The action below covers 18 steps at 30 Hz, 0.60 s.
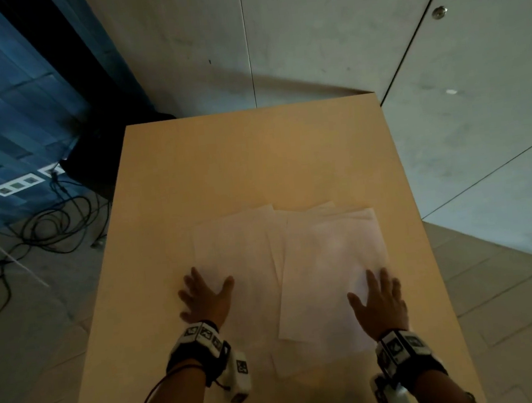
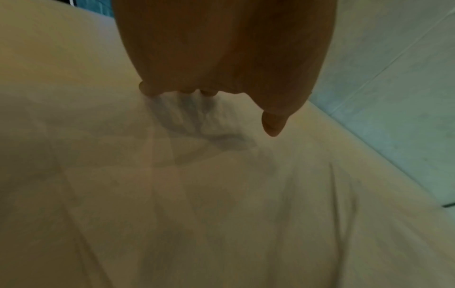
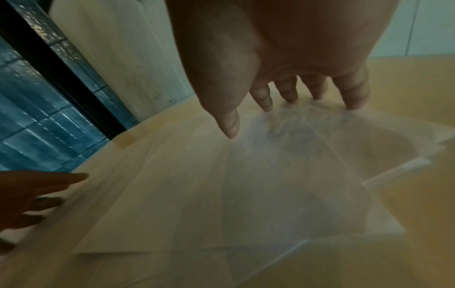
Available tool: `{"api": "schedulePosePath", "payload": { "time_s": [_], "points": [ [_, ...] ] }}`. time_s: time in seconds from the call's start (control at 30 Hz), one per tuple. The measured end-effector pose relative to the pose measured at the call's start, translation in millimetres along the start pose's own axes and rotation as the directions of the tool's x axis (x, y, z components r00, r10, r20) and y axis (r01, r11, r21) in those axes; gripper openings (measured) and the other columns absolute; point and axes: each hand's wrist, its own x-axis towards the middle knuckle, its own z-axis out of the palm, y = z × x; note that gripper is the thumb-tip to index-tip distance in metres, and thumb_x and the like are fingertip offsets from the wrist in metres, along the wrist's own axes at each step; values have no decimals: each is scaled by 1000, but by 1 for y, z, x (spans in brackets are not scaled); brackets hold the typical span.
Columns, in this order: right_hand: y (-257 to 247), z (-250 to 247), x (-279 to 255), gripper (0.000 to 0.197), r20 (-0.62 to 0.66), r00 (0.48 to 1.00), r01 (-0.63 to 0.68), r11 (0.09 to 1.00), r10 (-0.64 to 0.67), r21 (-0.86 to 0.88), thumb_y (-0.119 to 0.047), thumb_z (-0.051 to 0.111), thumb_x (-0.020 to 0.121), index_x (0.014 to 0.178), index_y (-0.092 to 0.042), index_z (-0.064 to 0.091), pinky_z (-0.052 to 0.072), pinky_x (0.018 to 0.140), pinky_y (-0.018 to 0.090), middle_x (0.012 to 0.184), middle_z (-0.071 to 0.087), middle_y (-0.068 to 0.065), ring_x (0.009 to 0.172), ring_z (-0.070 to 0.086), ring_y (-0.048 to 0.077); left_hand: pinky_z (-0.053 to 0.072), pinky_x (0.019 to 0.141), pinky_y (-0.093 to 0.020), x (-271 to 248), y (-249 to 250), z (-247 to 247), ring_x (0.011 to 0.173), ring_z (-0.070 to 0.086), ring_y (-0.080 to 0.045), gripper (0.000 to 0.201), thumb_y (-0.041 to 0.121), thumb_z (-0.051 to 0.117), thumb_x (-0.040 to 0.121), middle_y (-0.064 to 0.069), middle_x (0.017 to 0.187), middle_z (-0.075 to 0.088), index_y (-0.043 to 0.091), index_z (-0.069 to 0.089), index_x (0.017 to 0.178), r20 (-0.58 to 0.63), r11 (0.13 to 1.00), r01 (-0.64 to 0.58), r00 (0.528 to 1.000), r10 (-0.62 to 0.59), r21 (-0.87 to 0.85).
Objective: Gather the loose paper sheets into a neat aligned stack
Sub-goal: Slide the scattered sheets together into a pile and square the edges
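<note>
Both hands are lying flat and spread, gripping nothing. The left hand [image 1: 207, 299] is resting with straight, splayed fingers on the near-left part of the paper sheets [image 1: 292, 263]; the right hand [image 1: 380, 304] is pressing its straight fingertips [image 3: 352, 97] onto the near-right sheets, thumb held off to the side. No finger is curling round or pinching a sheet in any view.

The paper sheets are lying fanned and overlapping on the near half of the wooden table [image 1: 247, 157], between the two hands, with corners sticking out at differing angles along the far edge and at the near side. The right wrist view is showing several offset corners on the right.

Judged from this layout, the step in hand is the gathering step: the sheets are being contained from both sides but are not yet aligned. The next move is calling for both palms to slide inward together, drawing the outer sheets over the middle ones. Pressure should be light, since thin sheets are likely to buckle or slip under one another. Squaring of the edges is remaining to be done afterwards.
</note>
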Motion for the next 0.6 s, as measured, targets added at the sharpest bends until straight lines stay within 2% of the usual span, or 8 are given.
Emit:
{"api": "schedulePosePath", "payload": {
  "time_s": [0.1, 0.23, 0.33, 0.4, 0.47, 0.53, 0.6],
  "points": [
    [-14, 6, -7, 74, 18, 1000, 15, 1000, -14, -18, -54, 39, 94, 156, -26, 11, 21, 120, 49, 167, -4, 2, 153, -2, 32, 5, 116, -59, -21, 15, 21, 150, -8, -30, 97, 65, 45, 84, 1, 164, -11, 28, -13, 152, 27, 999, -31, 999, 30, 33],
    [-31, 12, -16, 70, 77, 995, 61, 998, -58, -35, -54, 40, 93, 155, -28, 17, 25, 119, 50, 166, -1, 1, 152, 1, 32, 4, 117, -59, -37, 27, 41, 150, -12, -33, 98, 65, 45, 84, -1, 163, -17, 28, -15, 151, 121, 992, -97, 989, 87, 80],
    [-35, 7, -15, 64, 85, 993, 75, 995, -80, 64, -50, 46, 93, 151, -29, 28, 28, 117, 48, 164, 12, 1, 150, 12, 30, 6, 117, -57, -38, 28, 38, 150, -10, -34, 99, 62, 50, 84, -2, 163, -14, 29, -14, 152, 159, 991, -129, 979, 125, 19],
    [-31, -3, -9, 62, 27, 999, 42, 985, -47, 170, -45, 51, 92, 149, -24, 34, 31, 115, 47, 160, 22, 4, 145, 23, 31, 10, 119, -53, -33, 27, 27, 150, -3, -34, 96, 57, 53, 85, -3, 164, -6, 27, -9, 153, 114, 991, -122, 985, 128, -61],
    [-24, -13, 0, 64, -16, 999, -37, 972, 41, 234, -42, 53, 92, 149, -19, 34, 34, 112, 49, 155, 26, 8, 141, 29, 34, 15, 119, -50, -26, 23, 13, 150, 5, -34, 93, 53, 54, 86, -6, 164, 1, 23, -2, 154, 22, 993, -99, 995, 100, -61],
    [-18, -19, 6, 65, -16, 994, -97, 967, 104, 235, -40, 54, 92, 148, -14, 34, 34, 111, 49, 151, 29, 13, 138, 30, 37, 18, 118, -48, -20, 19, 4, 148, 11, -35, 90, 51, 54, 87, -8, 163, 8, 18, 4, 154, -10, 997, -61, 998, 61, -49],
    [-16, -20, 9, 61, 21, 993, -115, 969, 113, 219, -38, 52, 93, 146, -12, 38, 33, 110, 47, 147, 34, 16, 135, 33, 38, 23, 116, -47, -17, 17, -1, 144, 18, -38, 84, 49, 54, 88, -13, 160, 16, 12, 15, 153, -5, 999, -42, 999, 41, -25]
  ]
}}
